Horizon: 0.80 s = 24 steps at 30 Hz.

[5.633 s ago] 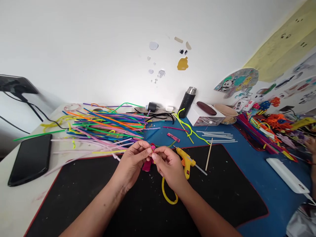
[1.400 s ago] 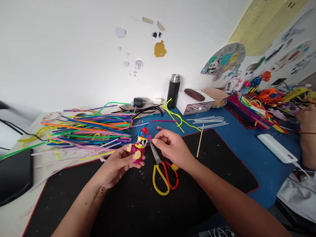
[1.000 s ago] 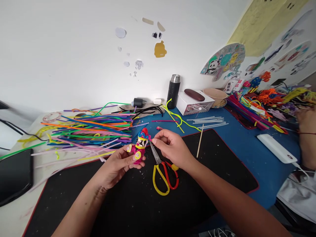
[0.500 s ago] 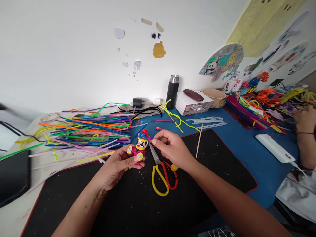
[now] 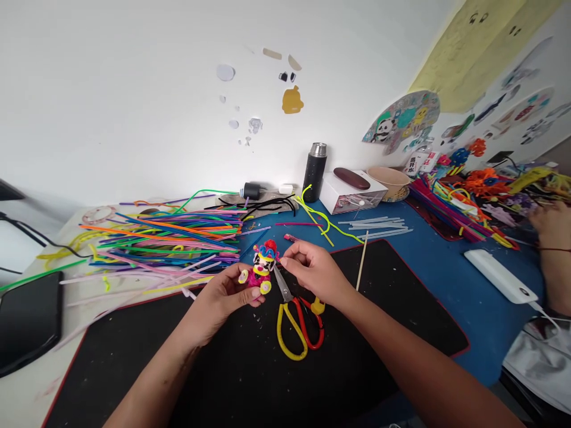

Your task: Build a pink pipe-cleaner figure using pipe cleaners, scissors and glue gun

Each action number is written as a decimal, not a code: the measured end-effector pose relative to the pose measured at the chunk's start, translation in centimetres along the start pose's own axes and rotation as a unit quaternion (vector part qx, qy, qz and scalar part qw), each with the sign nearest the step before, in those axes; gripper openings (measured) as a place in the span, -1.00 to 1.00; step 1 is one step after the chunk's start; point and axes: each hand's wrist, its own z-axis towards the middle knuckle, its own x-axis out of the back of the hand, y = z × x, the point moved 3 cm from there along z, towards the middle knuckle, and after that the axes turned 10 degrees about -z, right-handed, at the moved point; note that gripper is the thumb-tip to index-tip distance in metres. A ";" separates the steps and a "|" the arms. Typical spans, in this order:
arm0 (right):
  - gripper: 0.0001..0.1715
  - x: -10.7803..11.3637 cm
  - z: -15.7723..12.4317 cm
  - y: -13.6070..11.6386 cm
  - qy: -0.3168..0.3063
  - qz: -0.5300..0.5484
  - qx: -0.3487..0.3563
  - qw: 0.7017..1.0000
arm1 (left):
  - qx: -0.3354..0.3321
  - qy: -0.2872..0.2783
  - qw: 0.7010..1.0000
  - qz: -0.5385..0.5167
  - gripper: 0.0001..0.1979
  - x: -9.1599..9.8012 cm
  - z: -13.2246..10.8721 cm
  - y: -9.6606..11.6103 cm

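Note:
My left hand (image 5: pixel 232 289) is closed around the lower body of a small pipe-cleaner doll (image 5: pixel 261 270). The doll has a white-and-black face, a blue-and-red hat with a yellow band, a magenta body and yellow-and-white paws. Just right of the doll's head, the thumb and forefinger of my right hand (image 5: pixel 312 268) are pinched together. Whatever lies between those fingertips is too small to make out. Below, on the black mat (image 5: pixel 232 380), rest scissors (image 5: pixel 292 324) with one yellow and one red handle, their blades pointing toward the doll.
Many coloured pipe cleaners (image 5: pixel 178 235) are piled at the left. Behind the mat stand a black thermos (image 5: pixel 314 172) and a white box (image 5: pixel 352 196). A thin wooden stick (image 5: pixel 362 261) lies right of my hand. Another person's arm (image 5: pixel 555 255) is at the far right, near a white power bank (image 5: pixel 499 276).
The doll has turned, so its face and hat front show more toward me. The view has shifted slightly. Both hands keep their grips, and the scissors stay on the mat.

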 end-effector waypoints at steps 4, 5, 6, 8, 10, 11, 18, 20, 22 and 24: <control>-0.73 0.1 0.1 0.5 0.002 -0.002 -0.003 1.000 | -0.001 -0.004 1.000 0.025 -0.52 0.1 0.0 -0.1; -0.72 0.1 0.1 0.5 0.002 -0.004 -0.004 1.000 | -0.001 -0.003 1.000 0.028 -0.53 0.2 -0.1 -0.2; -0.72 0.2 0.2 0.6 0.002 -0.006 -0.004 1.000 | -0.001 -0.004 1.000 0.029 -0.52 0.2 -0.1 -0.3; -0.71 0.2 0.3 0.7 0.003 -0.010 -0.004 1.000 | -0.005 -0.005 1.000 0.029 -0.52 0.3 -0.1 -0.3; -0.71 0.2 0.4 0.8 0.002 -0.011 -0.003 1.000 | -0.010 -0.009 0.999 0.035 -0.52 0.2 0.0 -0.3; -0.70 0.2 0.4 0.9 0.001 -0.012 -0.003 1.000 | -0.013 -0.011 0.999 0.039 -0.53 0.2 -0.1 -0.3; -0.72 0.3 0.6 1.2 -0.002 -0.032 0.000 0.999 | -0.012 -0.012 0.998 0.064 -0.51 -0.1 -0.1 -0.2; -0.71 0.3 0.6 1.2 -0.003 -0.035 0.000 0.999 | -0.014 -0.011 0.998 0.066 -0.51 -0.1 0.0 -0.2; -0.70 0.4 0.5 1.2 -0.004 -0.032 0.000 0.999 | -0.017 -0.009 0.997 0.068 -0.51 -0.1 0.0 -0.1; -0.67 0.4 0.5 1.2 -0.005 -0.023 0.001 1.000 | -0.021 -0.006 0.997 0.070 -0.52 -0.1 0.0 -0.1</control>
